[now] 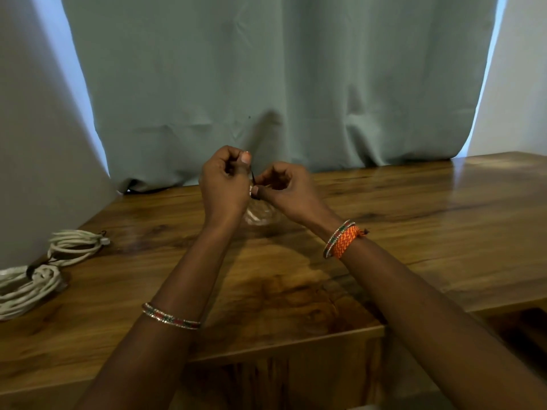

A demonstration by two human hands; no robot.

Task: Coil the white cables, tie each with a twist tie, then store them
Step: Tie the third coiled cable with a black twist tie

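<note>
Both hands are being held up together above the middle of the wooden table [384, 202], in front of a grey-green curtain [266, 69]. The left hand [226, 180] is curling its fingers and pressing its thumb against the upper end of a thin dark twist tie [253, 176]. The right hand [282, 184] is pinching the lower end of the same tie between thumb and fingertips. The tie is running nearly upright between the two pinches, its long axis standing top to bottom and leaning slightly to the left at the top.

Hanging just below the hands is a blurred white cable coil [260, 214], hovering over the table; its exact shape is too smeared to make out.

At the near left of the table, two bundled cables are lying. The farther bundle [77, 245] is stretching left to right, with a white plug pointing right. The nearer bundle [26, 288] is lying beside it, partly cut off by the left edge, with a dark band around it.

A beaded bangle [170, 316] is sitting on the left forearm, and an orange braided band [344, 239] is sitting on the right wrist.
</note>
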